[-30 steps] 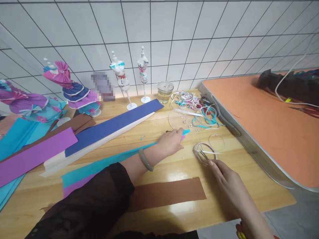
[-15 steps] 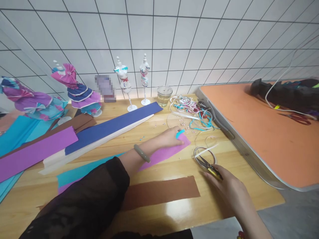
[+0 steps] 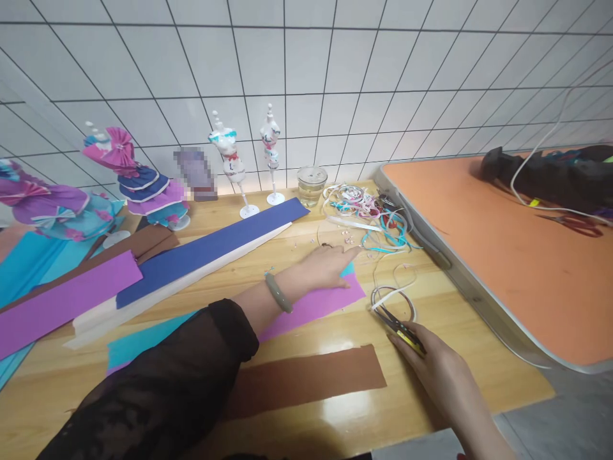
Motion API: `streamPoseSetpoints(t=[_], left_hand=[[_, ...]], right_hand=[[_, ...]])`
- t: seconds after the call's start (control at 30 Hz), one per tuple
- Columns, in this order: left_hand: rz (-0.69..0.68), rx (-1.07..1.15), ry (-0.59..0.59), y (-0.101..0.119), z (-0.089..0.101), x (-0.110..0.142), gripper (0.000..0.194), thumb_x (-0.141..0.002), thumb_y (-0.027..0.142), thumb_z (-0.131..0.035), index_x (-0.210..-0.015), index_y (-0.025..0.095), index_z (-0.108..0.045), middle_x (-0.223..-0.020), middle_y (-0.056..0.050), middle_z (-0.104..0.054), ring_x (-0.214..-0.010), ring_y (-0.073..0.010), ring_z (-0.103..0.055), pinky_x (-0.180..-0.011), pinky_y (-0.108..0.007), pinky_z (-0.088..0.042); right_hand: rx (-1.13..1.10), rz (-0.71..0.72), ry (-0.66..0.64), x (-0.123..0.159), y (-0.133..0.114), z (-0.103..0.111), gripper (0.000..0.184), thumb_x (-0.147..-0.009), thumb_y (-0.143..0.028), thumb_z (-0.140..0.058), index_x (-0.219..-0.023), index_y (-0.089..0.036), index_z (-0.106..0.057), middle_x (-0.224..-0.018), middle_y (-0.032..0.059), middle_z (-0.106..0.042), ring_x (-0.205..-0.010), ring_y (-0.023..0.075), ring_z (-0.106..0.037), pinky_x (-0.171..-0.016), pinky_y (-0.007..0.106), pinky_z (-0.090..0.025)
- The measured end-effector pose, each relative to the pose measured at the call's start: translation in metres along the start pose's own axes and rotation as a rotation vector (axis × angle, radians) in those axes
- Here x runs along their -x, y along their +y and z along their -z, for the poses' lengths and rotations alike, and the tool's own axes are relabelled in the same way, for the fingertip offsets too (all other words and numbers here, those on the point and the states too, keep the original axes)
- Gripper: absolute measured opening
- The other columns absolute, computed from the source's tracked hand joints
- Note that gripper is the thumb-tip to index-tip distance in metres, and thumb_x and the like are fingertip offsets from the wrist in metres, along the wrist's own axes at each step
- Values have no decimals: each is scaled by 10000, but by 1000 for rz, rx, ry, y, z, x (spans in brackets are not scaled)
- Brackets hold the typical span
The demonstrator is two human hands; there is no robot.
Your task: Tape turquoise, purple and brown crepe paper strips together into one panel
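My left hand (image 3: 327, 266) lies flat on the far end of a purple paper strip (image 3: 320, 301), pressing it on the wooden table (image 3: 450, 300); a teal strip (image 3: 143, 338) lies under the purple one and peeks out at my fingertips. My right hand (image 3: 431, 361) is closed round a pair of yellow-handled scissors (image 3: 400, 326), whose blades point toward a coil of white ribbon (image 3: 395, 295). A brown paper strip (image 3: 306, 378) lies close in front of me, between my arms.
A tangle of ribbons (image 3: 368, 214) and a glass jar (image 3: 311, 184) sit at the back. Two small mannequins (image 3: 230, 160) and dressed paper dolls (image 3: 138, 176) stand by the tiled wall. Long blue (image 3: 205, 249) and purple (image 3: 62, 300) strips lie left. An orange board (image 3: 517, 243) fills the right.
My left hand slid the purple strip out over the teal one and now lies flat on it. My right hand closed on the scissors beside the ribbon coil.
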State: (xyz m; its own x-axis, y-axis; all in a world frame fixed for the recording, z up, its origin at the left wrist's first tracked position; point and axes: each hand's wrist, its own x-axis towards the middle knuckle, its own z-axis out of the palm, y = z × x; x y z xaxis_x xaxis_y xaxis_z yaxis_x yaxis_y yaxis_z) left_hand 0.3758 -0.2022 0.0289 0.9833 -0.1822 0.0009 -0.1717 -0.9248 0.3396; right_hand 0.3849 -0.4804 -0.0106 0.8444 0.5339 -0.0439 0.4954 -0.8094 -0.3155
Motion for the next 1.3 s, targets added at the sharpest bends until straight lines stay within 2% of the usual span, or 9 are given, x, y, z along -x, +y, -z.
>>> streamPoseSetpoints(t=[0.1, 0.17, 0.27, 0.37, 0.67, 0.83, 0.97, 1.13, 1.3], left_hand=[[-54, -155, 147, 17, 1, -3, 464, -792, 292, -620, -1217, 180, -472, -1097, -100, -567, -1057, -262, -501, -865, -352, -385], [-208, -149, 123, 29, -4, -6, 238, -846, 208, -535, -1083, 199, -558, -1033, -70, -582, -1037, -223, -493, -859, -320, -384], [-416, -116, 41, 43, -16, -11, 204, -856, 100, -456, -920, 212, -614, -923, -47, -601, -961, -186, -505, -822, -288, -388], [-464, -97, 4, 48, -29, -16, 198, -818, 63, -474, -822, 190, -625, -860, -61, -614, -909, -188, -514, -785, -288, -404], [-351, 78, -49, 45, -34, -22, 212, -739, 30, -447, -757, 172, -604, -775, -62, -635, -795, -176, -547, -757, -278, -429], [-134, 399, -154, 50, -27, -25, 186, -762, 120, -440, -721, 164, -615, -682, -6, -596, -612, -115, -502, -580, -221, -393], [0, 624, -204, 55, -25, -26, 210, -775, 308, -533, -697, 140, -632, -622, 17, -561, -557, -91, -468, -520, -203, -352], [122, 804, -224, 55, -27, -28, 242, -742, 356, -583, -742, 128, -663, -626, 12, -575, -573, -94, -473, -533, -209, -359], [116, 902, -223, 49, -29, -29, 267, -703, 383, -632, -705, 121, -682, -675, 3, -606, -639, -106, -512, -598, -216, -386]], right_hand=[[-20, 19, 6, 0, 0, -1, 397, -860, -564, -400, -1038, -256, -576, -1003, 40, -698, -853, 227, -668, -663, 306, -512], [-22, 31, 10, 2, 0, -1, 404, -859, -564, -402, -1043, -247, -572, -1013, 48, -694, -859, 229, -667, -671, 311, -510], [-11, 42, 18, 5, 2, 1, 433, -860, -577, -395, -1058, -232, -566, -1037, 65, -685, -858, 234, -668, -669, 320, -508], [22, 63, 56, 8, 4, 4, 469, -859, -590, -386, -1077, -216, -565, -1038, 82, -683, -841, 242, -670, -650, 331, -507], [-106, 2, 51, 26, 16, 15, 452, -855, -591, -398, -1074, -229, -555, -1056, 63, -679, -902, 220, -656, -717, 309, -510], [-158, -106, 1, 34, 21, 22, 440, -859, -594, -376, -1049, -249, -570, -1050, 48, -686, -910, 221, -654, -701, 297, -508], [-150, -82, -71, 26, 13, 20, 456, -869, -598, -339, -1040, -247, -575, -998, 53, -697, -860, 239, -662, -685, 324, -502], [-157, 4, -96, 6, -3, 23, 461, -884, -579, -318, -1034, -243, -594, -987, 73, -699, -858, 252, -661, -693, 335, -488], [-143, 68, -130, -12, -17, 27, 446, -896, -555, -297, -988, -246, -606, -930, 62, -705, -814, 236, -661, -675, 324, -471]])
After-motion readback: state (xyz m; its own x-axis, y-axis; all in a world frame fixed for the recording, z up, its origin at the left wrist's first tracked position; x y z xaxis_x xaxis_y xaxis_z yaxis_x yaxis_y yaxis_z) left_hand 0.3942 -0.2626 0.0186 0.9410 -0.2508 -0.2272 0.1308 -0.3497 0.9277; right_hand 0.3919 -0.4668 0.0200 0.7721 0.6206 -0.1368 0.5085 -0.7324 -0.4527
